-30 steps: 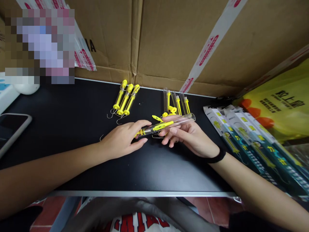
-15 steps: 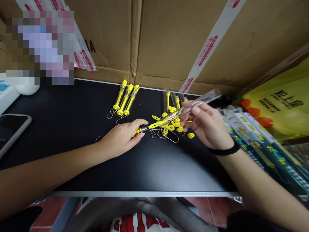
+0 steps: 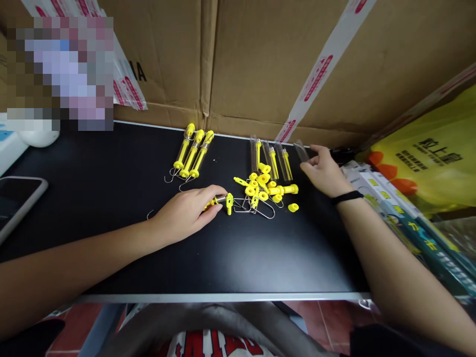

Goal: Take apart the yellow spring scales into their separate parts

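Observation:
My left hand (image 3: 189, 208) is closed in a pinch around a yellow spring-scale inner part with a metal cylinder (image 3: 220, 199). A small yellow slotted piece (image 3: 229, 203) hangs at the cylinder's right end. At the right, my right hand (image 3: 325, 173) has its fingers on a clear plastic tube (image 3: 300, 150), partly hidden by the hand. Beside it stand several clear tubes in a row, with yellow rods (image 3: 285, 161) among them. Between my hands lies a pile of yellow caps (image 3: 263, 196), slotted pieces and wire hooks (image 3: 266, 214). Three assembled spring scales (image 3: 193, 153) lie at the back left.
A cardboard box (image 3: 245, 64) rises behind the black table (image 3: 208, 263). Printed packages (image 3: 405, 218) and a yellow bag (image 3: 435, 153) are at the right. A phone (image 3: 20, 201) and a white object (image 3: 37, 136) lie on the left.
My right hand has carried the clear tube off the yellow slotted piece, to the back right beside the other tubes. The slotted piece now hangs down at my left hand, which stays in place.

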`<state>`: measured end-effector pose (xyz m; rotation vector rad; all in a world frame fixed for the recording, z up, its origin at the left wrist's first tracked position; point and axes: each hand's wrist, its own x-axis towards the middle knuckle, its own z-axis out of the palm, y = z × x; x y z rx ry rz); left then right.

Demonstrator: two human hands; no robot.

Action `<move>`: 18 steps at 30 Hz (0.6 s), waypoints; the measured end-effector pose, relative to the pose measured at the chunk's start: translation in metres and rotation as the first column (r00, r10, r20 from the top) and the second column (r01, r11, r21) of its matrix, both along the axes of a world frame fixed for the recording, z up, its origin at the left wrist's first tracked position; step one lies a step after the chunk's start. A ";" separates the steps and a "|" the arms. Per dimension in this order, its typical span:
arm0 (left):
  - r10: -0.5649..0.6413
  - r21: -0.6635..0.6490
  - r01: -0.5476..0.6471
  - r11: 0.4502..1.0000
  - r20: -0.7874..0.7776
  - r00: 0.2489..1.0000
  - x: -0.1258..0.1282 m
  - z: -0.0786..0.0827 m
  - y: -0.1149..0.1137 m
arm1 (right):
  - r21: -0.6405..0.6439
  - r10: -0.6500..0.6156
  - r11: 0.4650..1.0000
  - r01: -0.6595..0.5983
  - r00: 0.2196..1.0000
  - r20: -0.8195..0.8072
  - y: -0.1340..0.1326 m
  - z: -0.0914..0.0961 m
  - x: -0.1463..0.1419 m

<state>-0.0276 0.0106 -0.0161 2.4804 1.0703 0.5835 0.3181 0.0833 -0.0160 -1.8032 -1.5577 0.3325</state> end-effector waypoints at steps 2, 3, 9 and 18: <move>-0.001 0.006 0.001 1.000 -0.001 1.000 0.000 -0.001 0.000 | -0.034 0.016 0.999 -0.011 0.988 0.157 0.002 -0.007 0.001; -0.002 0.009 0.002 1.000 -0.002 1.000 0.000 -0.001 0.000 | -0.037 0.029 0.999 -0.021 0.976 0.215 0.003 -0.010 0.001; -0.002 0.017 0.002 1.000 -0.009 1.000 0.000 -0.001 0.001 | 0.030 0.093 0.994 -0.108 0.946 0.312 0.004 -0.017 -0.002; -0.002 0.042 0.003 0.999 -0.021 1.000 0.000 0.000 0.001 | 0.085 0.102 0.987 -0.139 0.935 0.339 0.000 -0.013 -0.006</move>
